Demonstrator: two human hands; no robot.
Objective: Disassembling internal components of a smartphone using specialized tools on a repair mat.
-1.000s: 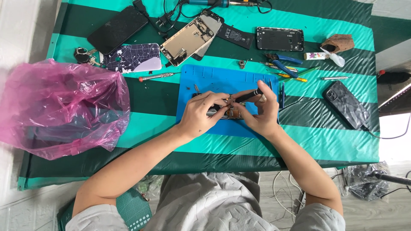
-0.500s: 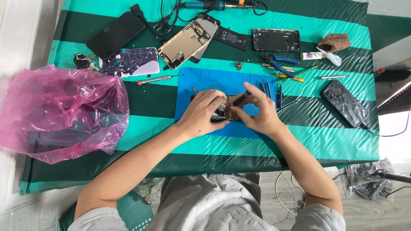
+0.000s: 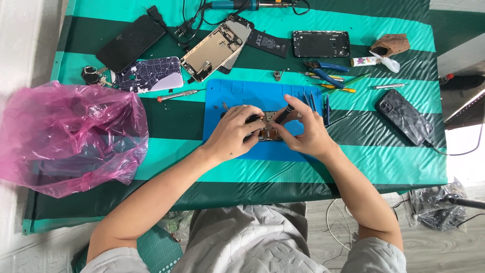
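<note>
My left hand [image 3: 236, 132] presses on an opened phone body [image 3: 266, 132] lying on the blue work mat [image 3: 242, 96]. Its fingers curl over the phone's left part. My right hand [image 3: 306, 130] grips a thin dark screwdriver [image 3: 283, 114] and tilts its tip down onto the phone's inside. Both hands meet over the phone and hide most of it.
A pink plastic bag [image 3: 65, 136] lies at the left. Along the back of the striped table are a black screen [image 3: 130, 43], a patterned phone case [image 3: 150, 74], an opened phone chassis [image 3: 214, 48], a dark back frame [image 3: 321, 44], blue pliers [image 3: 326, 68], and a black phone [image 3: 404, 117] at the right.
Both hands have shifted slightly on the phone. The screwdriver in the right hand now stands more upright over it.
</note>
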